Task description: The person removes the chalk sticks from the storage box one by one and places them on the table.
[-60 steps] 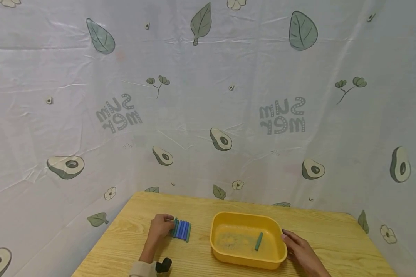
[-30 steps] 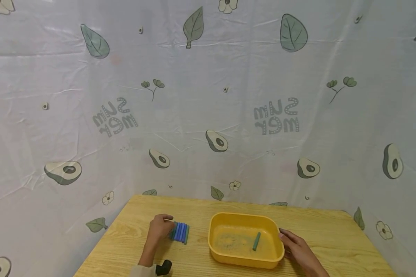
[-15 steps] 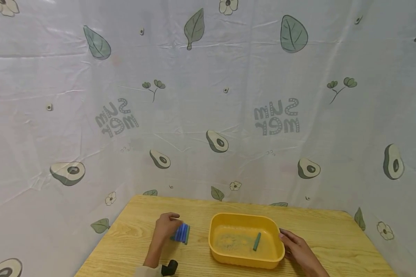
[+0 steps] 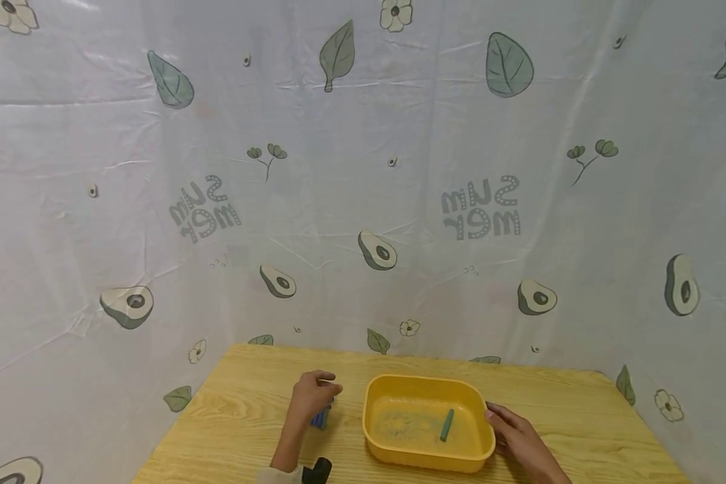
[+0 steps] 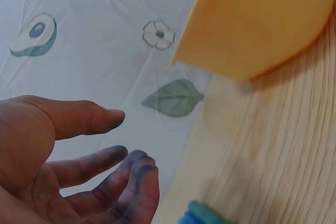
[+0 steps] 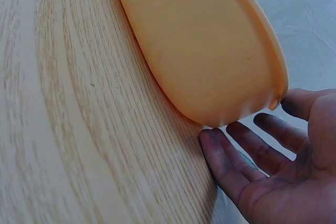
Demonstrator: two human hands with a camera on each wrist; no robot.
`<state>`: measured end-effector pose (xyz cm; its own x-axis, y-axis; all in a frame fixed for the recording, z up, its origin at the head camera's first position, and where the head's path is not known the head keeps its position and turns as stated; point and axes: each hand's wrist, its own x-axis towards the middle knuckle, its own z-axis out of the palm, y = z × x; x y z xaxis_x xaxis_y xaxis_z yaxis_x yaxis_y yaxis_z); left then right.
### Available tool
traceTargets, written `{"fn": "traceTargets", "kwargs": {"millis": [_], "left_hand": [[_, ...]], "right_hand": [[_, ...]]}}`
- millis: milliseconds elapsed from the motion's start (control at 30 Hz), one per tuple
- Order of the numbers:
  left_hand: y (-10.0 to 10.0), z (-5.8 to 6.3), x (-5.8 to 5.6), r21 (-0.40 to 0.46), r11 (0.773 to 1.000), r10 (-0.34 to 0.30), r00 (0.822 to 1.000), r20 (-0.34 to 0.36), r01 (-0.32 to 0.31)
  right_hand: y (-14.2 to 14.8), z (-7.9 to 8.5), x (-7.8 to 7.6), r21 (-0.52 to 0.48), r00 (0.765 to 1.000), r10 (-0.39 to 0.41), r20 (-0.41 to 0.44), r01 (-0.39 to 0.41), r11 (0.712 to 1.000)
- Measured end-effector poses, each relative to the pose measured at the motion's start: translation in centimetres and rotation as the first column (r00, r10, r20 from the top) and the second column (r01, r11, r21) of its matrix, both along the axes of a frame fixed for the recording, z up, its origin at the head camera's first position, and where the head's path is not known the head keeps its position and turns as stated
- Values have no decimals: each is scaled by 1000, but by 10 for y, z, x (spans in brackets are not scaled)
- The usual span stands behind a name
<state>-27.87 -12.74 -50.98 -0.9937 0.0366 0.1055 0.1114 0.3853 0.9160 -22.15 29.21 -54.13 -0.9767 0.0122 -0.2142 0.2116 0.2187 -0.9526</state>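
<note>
My left hand hovers over a row of blue and green chalk-like sticks, partly covering it in the head view. Nothing sits between its thumb and fingers, and the left wrist view shows dark smudges on the fingertips. A corner of the sticks shows below that hand. At the right end of a yellow plastic basin, my right hand holds on, thumb at the rim and fingers against the outer wall. One green stick lies inside on the basin's dusty floor.
The wooden table carries the basin and the sticks. Behind and beside it hangs a pale curtain printed with avocados, leaves and flowers. A black wrist device is strapped near the left sleeve.
My left hand has moved right from the left end of the stick row and lifted across it, now covering most of the row. My right hand has stayed at the basin.
</note>
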Motion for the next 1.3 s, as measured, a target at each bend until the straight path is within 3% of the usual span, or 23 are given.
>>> {"fn": "traceTargets", "kwargs": {"millis": [267, 633, 967, 1300], "left_hand": [[23, 5, 5, 65, 997, -47, 999, -4, 47], [55, 17, 11, 98, 994, -47, 999, -12, 48], [87, 17, 17, 187, 974, -126, 991, -35, 130], [124, 10, 17, 183, 968, -171, 985, -7, 169]], "right_hand": [[0, 2, 0, 11, 1000, 0, -11, 0, 1000], [2, 7, 0, 16, 1000, 11, -15, -11, 1000], [4, 2, -1, 28, 1000, 9, -18, -8, 1000], [1, -4, 1, 2, 999, -3, -34, 3, 1000]]}}
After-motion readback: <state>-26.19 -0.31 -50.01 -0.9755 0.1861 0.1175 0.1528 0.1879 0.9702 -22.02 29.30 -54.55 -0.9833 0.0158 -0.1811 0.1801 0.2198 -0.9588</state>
